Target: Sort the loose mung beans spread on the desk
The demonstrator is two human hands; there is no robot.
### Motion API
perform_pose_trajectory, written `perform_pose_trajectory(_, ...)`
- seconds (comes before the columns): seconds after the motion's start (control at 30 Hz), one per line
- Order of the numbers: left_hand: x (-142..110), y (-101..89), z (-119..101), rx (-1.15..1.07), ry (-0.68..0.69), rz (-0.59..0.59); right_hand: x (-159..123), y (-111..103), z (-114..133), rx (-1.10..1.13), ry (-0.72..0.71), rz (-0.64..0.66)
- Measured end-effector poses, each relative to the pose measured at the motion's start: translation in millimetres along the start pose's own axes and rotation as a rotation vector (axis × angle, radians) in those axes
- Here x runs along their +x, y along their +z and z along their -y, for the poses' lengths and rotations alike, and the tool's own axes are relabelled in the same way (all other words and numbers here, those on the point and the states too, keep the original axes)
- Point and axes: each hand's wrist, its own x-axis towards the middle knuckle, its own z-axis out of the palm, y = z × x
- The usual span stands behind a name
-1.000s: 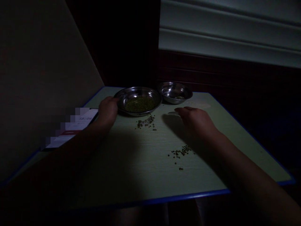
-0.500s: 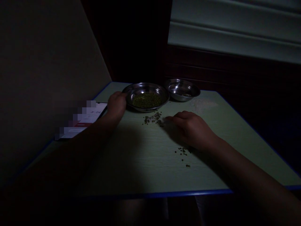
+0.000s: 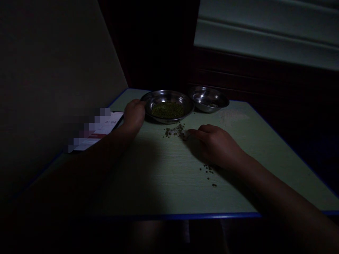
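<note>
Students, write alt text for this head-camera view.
A left hand touches the rim of a steel bowl of mung beans on a green table. The right hand has its fingers at spilled beans.

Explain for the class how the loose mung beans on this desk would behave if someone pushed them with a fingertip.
The small round mung beans beside the right hand would probably roll and scatter, since they lie loose on the smooth pale green tabletop. Each looks very light, so one push could likely shift several. They seem hard, though the dim light makes that uncertain.
</note>
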Motion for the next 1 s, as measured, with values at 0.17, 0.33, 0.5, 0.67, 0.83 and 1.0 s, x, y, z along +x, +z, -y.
perform_pose_trajectory(0.17,-2.8,-1.1,-3.9,0.014,-0.072,-0.013,-1.9,-1.9,3.3,-0.015,-0.001,-0.009)
perform_pose_trajectory(0.33,0.4,-1.9,-3.2,0.041,-0.058,0.011,-0.9,-0.7,5.0,-0.012,0.001,0.025)
perform_pose_trajectory(0.5,0.9,-2.0,-3.5,0.061,-0.05,0.02,-0.1,0.0,6.8,0.011,-0.017,0.013)
perform_pose_trajectory(0.67,-0.1,-1.1,-2.9,0.016,-0.062,-0.008,-0.1,-3.3,9.8,0.011,-0.034,0.004)
perform_pose_trajectory(0.83,0.0,-0.8,-1.0,0.018,-0.041,0.002,-2.7,-4.2,7.8,-0.001,-0.013,-0.018)
perform_pose_trajectory(1.0,2.9,-0.1,1.6,0.019,-0.056,-0.015,-4.1,-5.3,8.5,0.01,-0.021,0.014)
